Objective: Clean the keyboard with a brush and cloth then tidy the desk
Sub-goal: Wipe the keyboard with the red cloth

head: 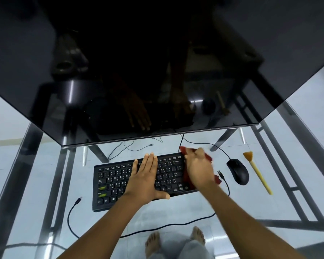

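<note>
Glass desk [45, 174] carried a black keyboard [112, 184] near its front edge. On the keyboard's middle the left hand [145, 179] lay flat, fingers together; at its right end the right hand [199, 168] clutched a red cloth [186, 176]. Right of the keyboard sat a mouse [238, 171], then the brush [257, 172]. Behind the keyboard stood a dark monitor [157, 71].

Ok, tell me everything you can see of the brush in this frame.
The brush lies flat on the glass desk, right of the black mouse and apart from it. It has a long pale yellow handle and a short fan of amber-orange bristles pointing away from the person. Neither hand touches it.
</note>
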Demonstrator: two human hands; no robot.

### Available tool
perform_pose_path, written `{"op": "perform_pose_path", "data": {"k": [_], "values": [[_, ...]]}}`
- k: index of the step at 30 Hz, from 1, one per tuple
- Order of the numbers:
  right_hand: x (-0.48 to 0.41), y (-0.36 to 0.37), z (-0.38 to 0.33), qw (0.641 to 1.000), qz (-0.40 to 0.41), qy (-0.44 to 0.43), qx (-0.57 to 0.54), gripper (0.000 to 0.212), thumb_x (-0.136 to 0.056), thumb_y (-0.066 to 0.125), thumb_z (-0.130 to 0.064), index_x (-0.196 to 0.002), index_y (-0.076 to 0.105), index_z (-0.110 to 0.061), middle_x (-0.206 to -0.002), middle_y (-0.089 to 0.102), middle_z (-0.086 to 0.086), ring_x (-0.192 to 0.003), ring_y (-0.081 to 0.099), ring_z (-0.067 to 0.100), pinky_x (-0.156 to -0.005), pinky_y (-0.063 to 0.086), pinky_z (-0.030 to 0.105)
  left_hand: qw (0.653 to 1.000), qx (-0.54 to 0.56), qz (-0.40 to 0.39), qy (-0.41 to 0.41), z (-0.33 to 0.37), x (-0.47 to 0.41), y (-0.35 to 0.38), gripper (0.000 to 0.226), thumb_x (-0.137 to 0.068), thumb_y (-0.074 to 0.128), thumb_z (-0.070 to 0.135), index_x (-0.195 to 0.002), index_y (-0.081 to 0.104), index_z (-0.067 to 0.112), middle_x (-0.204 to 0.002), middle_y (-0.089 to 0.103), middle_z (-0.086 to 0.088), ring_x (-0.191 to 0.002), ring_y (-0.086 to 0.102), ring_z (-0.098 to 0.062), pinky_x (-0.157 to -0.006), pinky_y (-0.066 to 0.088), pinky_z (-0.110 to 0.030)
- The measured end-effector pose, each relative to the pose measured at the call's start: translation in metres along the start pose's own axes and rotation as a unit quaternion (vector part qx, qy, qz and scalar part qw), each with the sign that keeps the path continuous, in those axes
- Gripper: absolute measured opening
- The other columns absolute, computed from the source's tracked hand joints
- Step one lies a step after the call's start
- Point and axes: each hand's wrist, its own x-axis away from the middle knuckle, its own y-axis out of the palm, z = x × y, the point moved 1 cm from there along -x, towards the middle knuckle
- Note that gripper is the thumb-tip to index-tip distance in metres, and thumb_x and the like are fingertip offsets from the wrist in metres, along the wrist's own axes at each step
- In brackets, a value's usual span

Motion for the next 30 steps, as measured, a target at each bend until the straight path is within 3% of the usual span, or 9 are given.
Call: {"op": "perform_pose_path", "data": {"k": [3,5,9,11,15,20,25,29,30], "values": [[0.027,0.024,-0.028,0.987,-0.033,-0.159,-0.005,0.045,-0.088,0.069,-0.029,-0.129,0.055,-0.018,-0.098,0.058,0.012,-0.038,0.055,0.017,-0.032,0.046,0.027,1.000,-0.001,-0.001,-0.003,0.000,-0.001,-0.001,0.134,-0.062,0.054,0.085,-0.151,-0.016,0.012,-0.157,-0.025,-0.003,-0.143,-0.026,-0.017,-0.118,-0.011,-0.047],[0.024,0.020,-0.009,0.978,-0.056,-0.201,0.008,0.050,-0.089,0.065,-0.032,-0.135,0.045,-0.029,-0.100,0.053,0.008,-0.042,0.056,0.016,-0.034,0.050,0.029,1.000,-0.002,-0.008,0.000,0.002,0.000,-0.003,0.134,-0.062,0.053,0.085,-0.151,-0.016,0.011,-0.158,-0.024,-0.004,-0.143,-0.025,-0.017,-0.118,-0.010,-0.048],[-0.002,0.000,0.031,0.997,0.020,0.073,-0.034,0.038,-0.101,0.040,-0.031,-0.139,0.045,-0.027,-0.115,0.046,0.012,-0.076,0.067,0.034,-0.069,0.058,0.041,1.000,-0.011,-0.019,0.001,0.001,0.001,-0.004,0.134,-0.062,0.052,0.086,-0.150,-0.018,0.011,-0.157,-0.025,-0.004,-0.143,-0.026,-0.019,-0.118,-0.009,-0.049],[0.007,0.004,0.008,0.999,0.027,0.039,-0.020,0.040,-0.101,0.041,-0.030,-0.139,0.043,-0.020,-0.116,0.048,0.014,-0.073,0.068,0.031,-0.064,0.059,0.040,1.000,-0.008,-0.018,-0.001,0.001,0.000,-0.003,0.135,-0.062,0.053,0.085,-0.150,-0.018,0.011,-0.157,-0.025,-0.004,-0.143,-0.026,-0.018,-0.118,-0.010,-0.049],[0.038,0.015,-0.006,0.987,-0.048,-0.152,-0.024,0.047,-0.096,0.053,-0.027,-0.141,0.042,-0.026,-0.114,0.052,0.008,-0.068,0.066,0.024,-0.056,0.059,0.036,1.000,-0.009,-0.020,-0.002,0.001,-0.001,-0.003,0.135,-0.063,0.054,0.084,-0.150,-0.018,0.011,-0.157,-0.026,-0.004,-0.143,-0.027,-0.019,-0.118,-0.011,-0.048],[0.016,0.002,0.024,0.995,0.024,0.076,-0.066,0.040,-0.100,0.043,-0.030,-0.140,0.045,-0.027,-0.113,0.046,0.010,-0.075,0.066,0.032,-0.067,0.057,0.039,1.000,-0.019,-0.024,-0.003,0.001,-0.001,-0.002,0.134,-0.063,0.051,0.086,-0.149,-0.020,0.011,-0.157,-0.027,-0.004,-0.142,-0.028,-0.019,-0.118,-0.011,-0.049],[0.037,0.013,-0.007,0.987,-0.056,-0.146,-0.023,0.040,-0.100,0.045,-0.034,-0.139,0.047,-0.027,-0.111,0.050,0.007,-0.064,0.064,0.024,-0.057,0.058,0.036,0.999,-0.018,-0.030,-0.005,0.003,-0.001,-0.003,0.135,-0.063,0.052,0.085,-0.149,-0.020,0.010,-0.156,-0.027,-0.005,-0.142,-0.028,-0.020,-0.117,-0.012,-0.049],[-0.001,-0.006,0.017,0.993,-0.008,0.095,-0.063,0.032,-0.102,0.038,-0.029,-0.129,0.055,-0.026,-0.116,0.048,0.010,-0.083,0.067,0.036,-0.077,0.055,0.041,0.999,-0.022,-0.033,-0.006,0.003,0.001,-0.005,0.134,-0.063,0.052,0.085,-0.149,-0.019,0.011,-0.157,-0.027,-0.005,-0.143,-0.027,-0.020,-0.118,-0.009,-0.049],[-0.001,-0.005,0.008,0.993,-0.007,0.102,-0.053,0.032,-0.102,0.038,-0.027,-0.129,0.055,-0.024,-0.119,0.048,0.012,-0.085,0.067,0.036,-0.079,0.055,0.041,0.999,-0.024,-0.033,-0.007,0.003,0.001,-0.004,0.134,-0.063,0.052,0.085,-0.149,-0.019,0.010,-0.157,-0.027,-0.005,-0.143,-0.027,-0.020,-0.118,-0.009,-0.049]]}}
